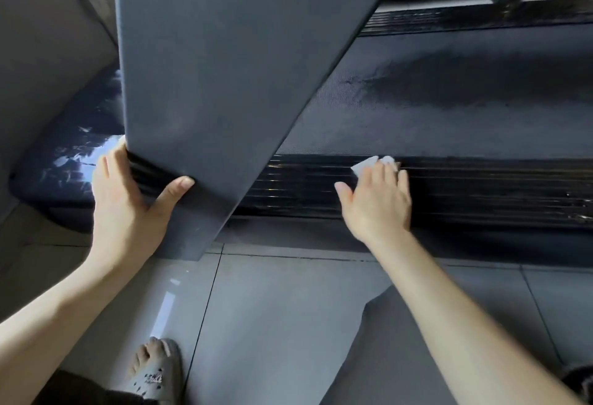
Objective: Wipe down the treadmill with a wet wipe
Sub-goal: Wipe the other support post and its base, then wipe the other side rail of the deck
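Closest to you, your foot in a grey slipper point(157, 375) is standing on the pale tiled floor point(272, 308). Further out, your left hand point(128, 205) is gripping the lower edge of a slanting grey panel point(224, 67), thumb lying across its face and fingers wrapping behind, out of sight. Your right hand point(378, 202) is pressing the white wet wipe point(365, 164) flat under nearly straight fingers onto the ribbed black side rail point(481, 189) of the treadmill point(417, 138). Beyond the rail, a darker patch point(465, 83) is showing on the belt point(529, 125).
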The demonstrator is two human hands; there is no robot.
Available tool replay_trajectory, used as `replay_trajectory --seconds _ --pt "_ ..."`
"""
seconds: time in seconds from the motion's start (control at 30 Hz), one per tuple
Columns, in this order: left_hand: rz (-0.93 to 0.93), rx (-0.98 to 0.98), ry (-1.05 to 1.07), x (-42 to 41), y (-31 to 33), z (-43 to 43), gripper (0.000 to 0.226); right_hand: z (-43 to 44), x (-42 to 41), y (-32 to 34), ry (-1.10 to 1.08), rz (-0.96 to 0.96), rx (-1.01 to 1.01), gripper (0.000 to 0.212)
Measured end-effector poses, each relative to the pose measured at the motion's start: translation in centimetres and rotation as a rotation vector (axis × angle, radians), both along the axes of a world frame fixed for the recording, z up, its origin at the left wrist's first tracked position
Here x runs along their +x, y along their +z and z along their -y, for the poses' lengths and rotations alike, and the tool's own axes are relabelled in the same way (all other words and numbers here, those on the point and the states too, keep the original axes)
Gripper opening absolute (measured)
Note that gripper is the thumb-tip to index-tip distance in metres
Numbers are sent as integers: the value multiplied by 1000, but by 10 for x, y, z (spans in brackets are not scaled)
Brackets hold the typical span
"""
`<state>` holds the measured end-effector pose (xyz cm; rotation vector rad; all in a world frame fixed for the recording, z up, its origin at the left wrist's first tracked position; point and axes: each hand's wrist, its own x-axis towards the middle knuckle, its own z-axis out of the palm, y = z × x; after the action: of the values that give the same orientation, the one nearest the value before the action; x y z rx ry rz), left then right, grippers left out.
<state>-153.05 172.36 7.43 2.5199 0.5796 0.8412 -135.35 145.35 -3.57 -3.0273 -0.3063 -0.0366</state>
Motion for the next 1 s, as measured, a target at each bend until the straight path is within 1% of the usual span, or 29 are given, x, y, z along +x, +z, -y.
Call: replay_trajectory --seconds 0.13,0.2,0.23,0.3,0.4,0.47,0.53,0.57,0.6,0.67,0.77,0.87,0.93,0.97,1.0 --pt "-8 -15 20 1 -3 0 77 -97 -58 -12 423 74 166 64" --pt "0 -18 30 0 -3 4 77 -100 -82 -13 586 35 217 58" --pt "9 -23 23 0 -5 4 78 -87 -87 -12 607 35 235 56" --pt "25 -52 -2 1 -8 3 80 -46 -84 -13 510 89 257 54" --pt "47 -127 10 2 -13 5 87 32 -56 -15 233 179 173 50" --pt "62 -168 25 -1 -16 12 90 67 -44 -12 76 221 181 44" --pt "72 -198 12 -8 -16 15 87 73 -44 -9 -43 276 230 29" --pt "69 -209 8 -13 -15 14 85 67 -46 -7 -89 294 269 19" --pt "64 -216 11 -17 -13 12 82 58 -49 -5 -122 292 323 14" --pt "67 -217 29 -23 -10 11 76 33 -54 -1 -175 235 461 13" --pt "81 -267 107 -31 -7 25 66 -13 -66 -1 -185 190 633 11" --pt "44 -460 240 -39 -16 35 37 -70 -90 -6 -98 144 803 10" --pt "-41 -633 273 -35 -26 34 15 -106 -107 -13 -4 98 922 8" --pt "-112 -727 262 -31 -33 34 7 -119 -113 -16 40 79 959 7" --pt "-199 -818 230 -26 -40 36 4 -126 -117 -20 80 49 976 7"
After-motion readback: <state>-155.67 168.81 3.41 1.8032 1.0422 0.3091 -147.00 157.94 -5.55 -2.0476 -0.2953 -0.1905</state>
